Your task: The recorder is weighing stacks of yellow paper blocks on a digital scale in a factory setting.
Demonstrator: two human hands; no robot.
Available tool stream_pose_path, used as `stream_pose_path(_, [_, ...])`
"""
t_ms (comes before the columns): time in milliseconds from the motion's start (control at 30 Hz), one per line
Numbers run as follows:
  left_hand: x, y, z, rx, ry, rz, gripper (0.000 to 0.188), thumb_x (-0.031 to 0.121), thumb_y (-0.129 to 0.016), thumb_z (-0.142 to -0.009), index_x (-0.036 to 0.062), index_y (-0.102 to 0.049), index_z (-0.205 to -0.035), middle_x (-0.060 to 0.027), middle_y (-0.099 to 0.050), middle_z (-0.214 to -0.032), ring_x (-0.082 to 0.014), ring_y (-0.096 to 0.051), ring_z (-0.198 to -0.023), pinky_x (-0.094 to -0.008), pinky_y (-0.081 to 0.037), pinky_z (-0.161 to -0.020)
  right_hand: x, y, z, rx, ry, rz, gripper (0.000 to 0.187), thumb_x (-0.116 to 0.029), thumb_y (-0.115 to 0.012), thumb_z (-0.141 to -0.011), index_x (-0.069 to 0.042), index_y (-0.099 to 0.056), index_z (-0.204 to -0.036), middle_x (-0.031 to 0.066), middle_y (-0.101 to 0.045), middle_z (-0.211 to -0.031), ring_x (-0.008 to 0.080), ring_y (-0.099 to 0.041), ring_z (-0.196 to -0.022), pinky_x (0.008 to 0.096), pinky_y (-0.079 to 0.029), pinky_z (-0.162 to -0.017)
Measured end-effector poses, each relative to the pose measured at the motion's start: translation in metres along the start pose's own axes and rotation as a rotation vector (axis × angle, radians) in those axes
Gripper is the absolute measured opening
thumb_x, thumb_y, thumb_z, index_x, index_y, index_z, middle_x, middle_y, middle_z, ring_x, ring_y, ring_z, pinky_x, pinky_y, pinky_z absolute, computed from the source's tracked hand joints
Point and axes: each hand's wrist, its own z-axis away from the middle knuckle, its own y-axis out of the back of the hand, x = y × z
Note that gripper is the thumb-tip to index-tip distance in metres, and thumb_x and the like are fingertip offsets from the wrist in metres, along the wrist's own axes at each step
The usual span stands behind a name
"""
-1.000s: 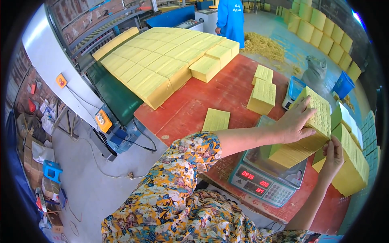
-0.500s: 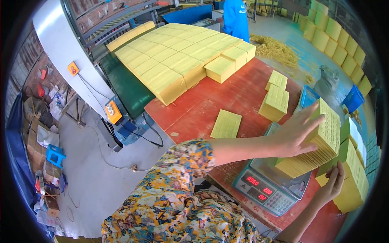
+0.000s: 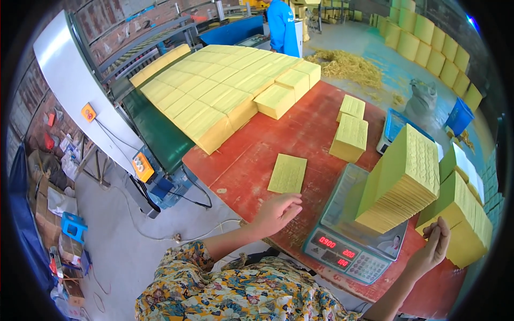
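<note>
A tall stack of yellow sheets (image 3: 399, 179) sits on a scale (image 3: 364, 267) at the near right of the red counter (image 3: 235, 166). It has a bumpy, wavy face, and the edges of many thin sheets show on its near side. The scale has red lights on its near part.

The person's left hand (image 3: 277, 214) is up over the near edge of the counter, left of the scale. Its fingers bend a little, and its grip is loose with nothing in it. A flat yellow piece (image 3: 287, 174) lies just past it on the counter. The right hand (image 3: 436, 246) is near the low right side of the tall stack. Its fingers are curled, and I cannot tell if its grip is open or closed.

Right of the stack is a big yellow block (image 3: 455, 214). Past the scale are 2 small yellow blocks (image 3: 349, 139), 1 behind the other, and a blue tray (image 3: 409, 125) is to their right. At the far left of the counter, lots of yellow blocks (image 3: 214, 85) sit close together in rows, beside a green belt (image 3: 166, 139).

Far back, 1 person in a blue coat (image 3: 282, 27) stands left of a heap of yellow bits (image 3: 345, 64). A blue bucket (image 3: 459, 115) is on the floor at the far right.
</note>
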Motion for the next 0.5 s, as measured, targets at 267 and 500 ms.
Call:
stream_pose_path(267, [0.021,-0.014,0.005,0.084,-0.157,-0.007,0.023,0.017,-0.064,-0.093,-0.0004,-0.062,-0.107,-0.0163,-0.065,-0.113,-0.0258,-0.069,-0.087,-0.0340,-0.054,-0.074,-0.007,-0.005,0.007,-0.041,0.006,-0.011,0.021,0.000,-0.046,-0.097,0.002,-0.064,-0.108,0.0029,-0.053,-0.080,0.0103,-0.047,-0.073,0.0236,-0.039,-0.067])
stream_pose_path(500, [-0.005,-0.035,0.004,0.038,-0.118,0.008,0.017,0.012,-0.059,-0.096,-0.0005,-0.065,-0.105,-0.0126,-0.066,-0.113,-0.0213,-0.065,-0.099,-0.0321,-0.053,-0.083,-0.014,-0.003,0.012,0.107,-0.105,0.088,0.017,0.001,-0.053,-0.093,0.005,-0.066,-0.104,0.0046,-0.059,-0.082,0.0119,-0.053,-0.073,0.0250,-0.045,-0.069])
